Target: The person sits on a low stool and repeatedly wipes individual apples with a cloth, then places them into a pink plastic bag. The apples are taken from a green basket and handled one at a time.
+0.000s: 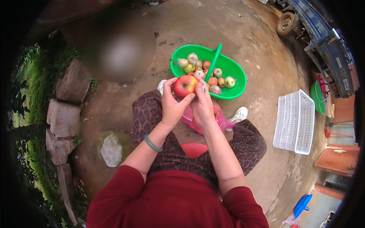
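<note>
Between both hands I hold up a red and yellow apple (184,87). My left hand (172,107) grips its left side with fingers and thumb, and my right hand (204,107) closes on its right side. Just beyond them stands a green plastic basket (235,67) with an arched handle. Several apples lie in it, some wrapped in clear film, such as a pale green one (229,82). Under my right hand, a pink plastic bag (225,119) sits between my legs, partly hidden by my forearm; round reddish fruit shows at its opening.
A red round object (194,148) is between my thighs. To the right stands a white plastic crate (288,122), with another green basket (317,98) behind it. Stone blocks (64,118) edge the concrete ground at left. A blue vehicle (316,25) is parked at upper right.
</note>
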A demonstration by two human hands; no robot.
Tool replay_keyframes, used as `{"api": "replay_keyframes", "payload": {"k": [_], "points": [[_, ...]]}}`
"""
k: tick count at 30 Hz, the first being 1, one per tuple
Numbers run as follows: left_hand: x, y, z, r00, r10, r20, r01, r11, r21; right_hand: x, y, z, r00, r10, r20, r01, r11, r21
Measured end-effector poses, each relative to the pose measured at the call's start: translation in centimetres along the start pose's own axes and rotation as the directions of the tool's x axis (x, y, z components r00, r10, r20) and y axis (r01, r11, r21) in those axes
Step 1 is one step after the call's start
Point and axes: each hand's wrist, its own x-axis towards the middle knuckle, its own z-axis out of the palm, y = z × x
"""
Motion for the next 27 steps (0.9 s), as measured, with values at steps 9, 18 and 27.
{"api": "replay_keyframes", "payload": {"k": [9, 18, 27], "points": [[0.8, 1.0, -2.6, 0.993, -0.108, -0.038, 0.099, 0.975, -0.197, -0.3, -1.3, -1.4, 0.978, 0.209, 0.024, -0.203, 0.911, 0.358], [2.7, 2.0, -4.9, 0.898, 0.432, -0.086, -0.243, 0.649, 0.720, -0.6, -0.9, -1.8, 0.975, 0.222, 0.000, -0.216, 0.947, 0.238], [3.2, 1.1, -6.8, 0.959, -0.280, -0.032, 0.274, 0.901, 0.336, -0.2, -1.1, -2.6, 0.952, 0.301, 0.059, -0.304, 0.901, 0.311]]}}
